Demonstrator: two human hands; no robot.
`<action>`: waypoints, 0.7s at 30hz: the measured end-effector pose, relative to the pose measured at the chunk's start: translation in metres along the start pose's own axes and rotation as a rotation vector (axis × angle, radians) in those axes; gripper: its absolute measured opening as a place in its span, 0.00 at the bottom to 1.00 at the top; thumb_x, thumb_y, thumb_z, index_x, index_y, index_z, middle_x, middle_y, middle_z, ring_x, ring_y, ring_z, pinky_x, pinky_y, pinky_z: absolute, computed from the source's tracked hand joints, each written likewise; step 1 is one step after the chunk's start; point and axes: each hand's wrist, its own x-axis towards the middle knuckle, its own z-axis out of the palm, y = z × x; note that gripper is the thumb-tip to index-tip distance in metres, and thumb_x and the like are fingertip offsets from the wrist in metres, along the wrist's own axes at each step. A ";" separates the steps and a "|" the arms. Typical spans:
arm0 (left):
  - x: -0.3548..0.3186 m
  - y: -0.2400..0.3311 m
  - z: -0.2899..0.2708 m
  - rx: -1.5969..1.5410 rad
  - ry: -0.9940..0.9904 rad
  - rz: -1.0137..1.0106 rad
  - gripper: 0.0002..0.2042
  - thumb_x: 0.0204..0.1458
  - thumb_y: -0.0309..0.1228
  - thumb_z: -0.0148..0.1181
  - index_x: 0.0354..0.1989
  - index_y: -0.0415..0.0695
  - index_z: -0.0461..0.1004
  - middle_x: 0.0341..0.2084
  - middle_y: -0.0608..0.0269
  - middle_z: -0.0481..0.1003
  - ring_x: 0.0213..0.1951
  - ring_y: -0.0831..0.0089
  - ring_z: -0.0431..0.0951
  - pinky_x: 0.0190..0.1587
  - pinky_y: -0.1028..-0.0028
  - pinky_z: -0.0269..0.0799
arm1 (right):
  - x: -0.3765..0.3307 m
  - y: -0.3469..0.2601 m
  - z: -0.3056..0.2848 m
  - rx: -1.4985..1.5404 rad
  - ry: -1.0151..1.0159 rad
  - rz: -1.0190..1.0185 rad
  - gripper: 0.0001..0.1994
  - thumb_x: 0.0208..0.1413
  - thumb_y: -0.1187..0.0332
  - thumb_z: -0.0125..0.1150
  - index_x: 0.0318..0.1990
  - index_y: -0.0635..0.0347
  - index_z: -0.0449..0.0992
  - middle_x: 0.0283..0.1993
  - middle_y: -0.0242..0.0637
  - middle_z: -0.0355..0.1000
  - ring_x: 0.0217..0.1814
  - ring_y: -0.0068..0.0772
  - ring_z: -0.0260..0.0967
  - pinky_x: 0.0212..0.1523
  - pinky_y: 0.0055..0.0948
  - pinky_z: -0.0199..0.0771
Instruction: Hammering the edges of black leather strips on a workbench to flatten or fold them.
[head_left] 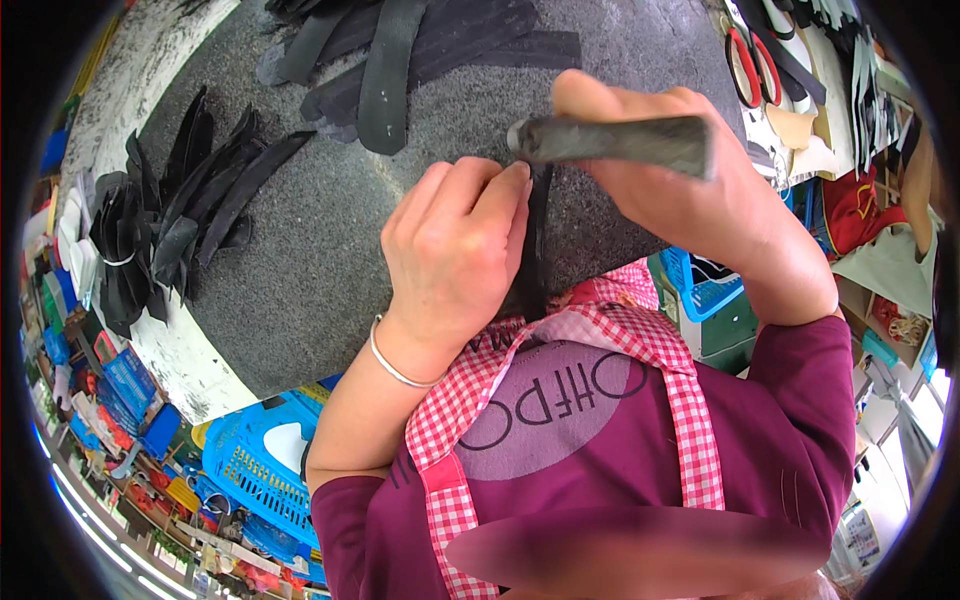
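Observation:
On the grey stone slab [290, 330], my left hand [450, 240] is closed, with thumb and forefinger pinched at a narrow black strip [540, 225]. The strip runs from the fingertips toward the apron. Just above it, my right hand [660, 140] grips a worn grey hammer-like tool [615, 142]. The tool's rounded end is close to my left fingertips; whether it touches the strip, I cannot tell. Fingers of the right hand are partly hidden behind the tool.
Flat black pieces [385, 80] lie across the slab's far side. A bundle of black strips [190, 200] rests at left. Red-handled scissors [752, 65] lie at far right, near pale scraps [795, 130]. Blue baskets [260, 465] stand below the slab's near edge.

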 end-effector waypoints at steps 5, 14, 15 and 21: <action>-0.004 0.000 -0.002 0.089 0.018 -0.014 0.08 0.52 0.24 0.77 0.40 0.41 0.87 0.35 0.59 0.83 0.36 0.59 0.83 0.39 0.63 0.80 | -0.004 0.009 0.015 -0.133 0.045 0.012 0.10 0.63 0.71 0.69 0.46 0.59 0.72 0.26 0.43 0.73 0.29 0.56 0.78 0.26 0.49 0.74; 0.004 0.004 0.004 -0.043 -0.027 -0.079 0.03 0.56 0.26 0.71 0.37 0.44 0.83 0.33 0.62 0.79 0.38 0.61 0.82 0.38 0.62 0.79 | -0.008 0.005 0.015 -0.203 0.049 -0.003 0.09 0.65 0.68 0.68 0.46 0.57 0.73 0.24 0.43 0.74 0.26 0.55 0.79 0.24 0.48 0.76; 0.007 0.007 0.006 0.010 -0.063 -0.101 0.02 0.57 0.26 0.69 0.36 0.44 0.81 0.33 0.61 0.78 0.38 0.60 0.82 0.39 0.61 0.79 | -0.008 0.009 0.016 -0.129 0.075 0.025 0.09 0.65 0.68 0.68 0.46 0.57 0.74 0.26 0.44 0.75 0.28 0.56 0.79 0.26 0.50 0.77; 0.047 -0.013 0.011 0.227 -0.088 0.162 0.03 0.58 0.26 0.61 0.37 0.45 0.73 0.33 0.61 0.75 0.38 0.60 0.80 0.41 0.61 0.78 | -0.017 0.015 -0.011 0.023 0.095 0.235 0.10 0.69 0.67 0.68 0.52 0.59 0.79 0.40 0.50 0.76 0.43 0.58 0.77 0.41 0.48 0.75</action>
